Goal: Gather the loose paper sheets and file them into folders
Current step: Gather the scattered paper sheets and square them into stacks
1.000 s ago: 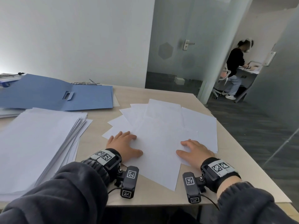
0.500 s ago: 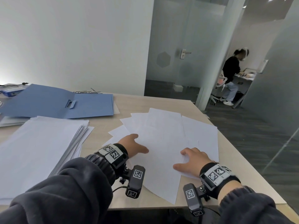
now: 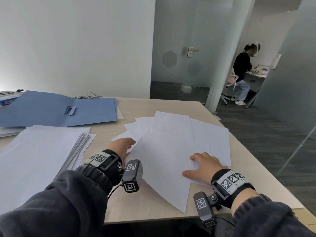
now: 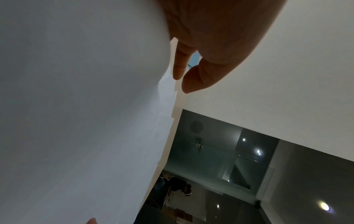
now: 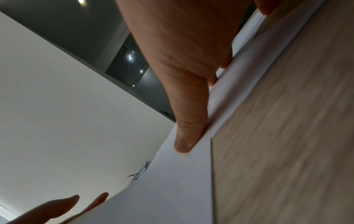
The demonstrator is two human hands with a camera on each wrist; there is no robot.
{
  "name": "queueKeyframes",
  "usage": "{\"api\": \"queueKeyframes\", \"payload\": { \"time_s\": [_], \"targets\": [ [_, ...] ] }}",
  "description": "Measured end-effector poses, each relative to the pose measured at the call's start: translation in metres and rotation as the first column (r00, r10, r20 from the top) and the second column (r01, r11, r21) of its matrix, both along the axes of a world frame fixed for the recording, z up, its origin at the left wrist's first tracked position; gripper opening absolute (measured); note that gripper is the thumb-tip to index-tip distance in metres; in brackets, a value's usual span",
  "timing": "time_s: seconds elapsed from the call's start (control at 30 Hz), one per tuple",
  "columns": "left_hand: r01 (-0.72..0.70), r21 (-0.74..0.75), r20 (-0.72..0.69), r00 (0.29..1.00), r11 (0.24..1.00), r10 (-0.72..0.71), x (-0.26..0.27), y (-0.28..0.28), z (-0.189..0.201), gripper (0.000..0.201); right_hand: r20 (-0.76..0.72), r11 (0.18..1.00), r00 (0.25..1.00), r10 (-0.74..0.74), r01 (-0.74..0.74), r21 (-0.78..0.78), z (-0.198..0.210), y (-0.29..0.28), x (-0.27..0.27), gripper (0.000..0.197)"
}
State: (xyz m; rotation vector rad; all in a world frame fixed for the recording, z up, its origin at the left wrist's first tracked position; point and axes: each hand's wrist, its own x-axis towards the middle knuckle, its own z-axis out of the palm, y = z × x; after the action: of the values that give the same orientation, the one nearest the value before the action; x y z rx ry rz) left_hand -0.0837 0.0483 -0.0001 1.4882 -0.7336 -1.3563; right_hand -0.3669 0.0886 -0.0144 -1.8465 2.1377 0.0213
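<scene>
Several loose white sheets point(image 3: 171, 142) lie fanned out on the wooden table point(image 3: 153, 207). My left hand point(image 3: 122, 146) stands on its edge at the fan's left side, straight fingers point(image 4: 180, 66) against the top sheet point(image 4: 76, 121), whose left edge curves up. My right hand point(image 3: 203, 166) rests on the sheets near their right front, fingers spread, thumb point(image 5: 187, 121) pressed flat on the paper point(image 5: 172, 189). An open blue folder point(image 3: 51, 110) lies at the back left. A thick stack of white paper point(image 3: 37, 154) sits in front of it.
The table's right edge point(image 3: 256, 170) runs close to the sheets, with grey floor beyond. A blue box point(image 3: 6, 99) and metal clips point(image 3: 89, 96) lie at the back left. Behind a glass partition point(image 3: 179, 48), a person point(image 3: 242, 71) sits at another desk.
My left hand turned from flat on the sheets onto its edge and moved to their left side; the top sheet's left edge lifted. My right hand stayed on the paper.
</scene>
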Motion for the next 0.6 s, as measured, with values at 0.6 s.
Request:
{"api": "queueKeyframes", "payload": {
  "time_s": [0.6],
  "targets": [
    [0.269,0.066,0.108,0.955,0.961,-0.275,0.007,0.004,-0.024,0.027,0.035,0.837,0.844,0.536,-0.536,0.113,0.021,0.032,0.060,0.117]
  ]
}}
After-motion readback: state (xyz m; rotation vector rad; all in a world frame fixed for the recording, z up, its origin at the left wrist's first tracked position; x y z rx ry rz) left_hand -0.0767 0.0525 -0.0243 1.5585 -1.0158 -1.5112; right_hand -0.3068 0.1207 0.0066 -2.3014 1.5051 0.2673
